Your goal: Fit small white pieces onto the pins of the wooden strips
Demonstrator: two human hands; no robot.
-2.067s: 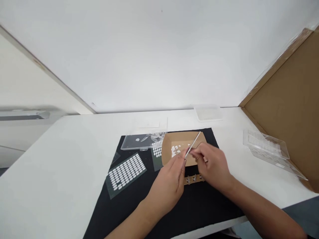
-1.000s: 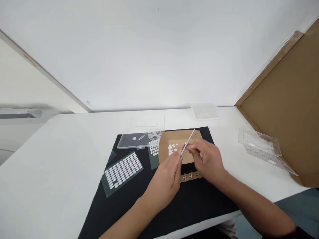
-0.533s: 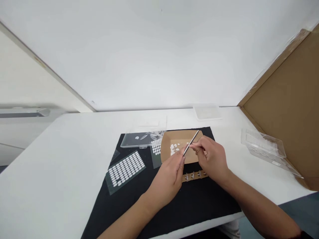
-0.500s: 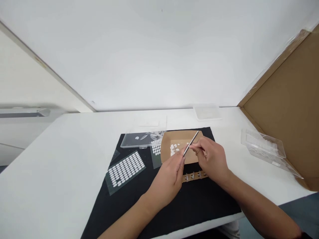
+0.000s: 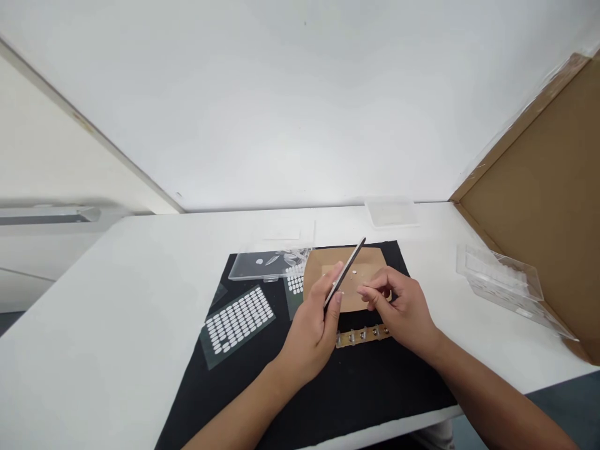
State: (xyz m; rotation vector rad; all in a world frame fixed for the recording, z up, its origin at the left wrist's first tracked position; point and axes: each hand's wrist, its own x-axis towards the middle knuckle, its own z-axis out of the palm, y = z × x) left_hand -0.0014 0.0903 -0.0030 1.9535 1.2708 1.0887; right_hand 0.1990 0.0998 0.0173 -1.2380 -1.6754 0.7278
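Note:
In my left hand (image 5: 312, 325) is a thin flat strip (image 5: 345, 270), dark on one face and pale along the other, tilted up to the right; it looks like a nail file. My right hand (image 5: 398, 303) is just right of it, apart from the strip, with thumb and forefinger pinched together. Anything between those fingertips is too small to make out. Both hands are over the near side of a brown cardboard tray (image 5: 370, 256), where a small white bit (image 5: 354, 272) lies. A narrow brown strip with several clear clips (image 5: 363, 334) lies below them.
A sheet of white oval stickers (image 5: 239, 319) lies on the black mat (image 5: 375, 394), with a second sheet (image 5: 295, 284) partly under the tray. Behind is a clear case (image 5: 248, 265) holding clear pieces. Clear boxes (image 5: 499, 275) stand at the right beside a cardboard panel (image 5: 544, 181).
My right hand has come off the strip and moved slightly down and right. My left hand has tilted the strip and brought it a little left, covering the white bits in the tray.

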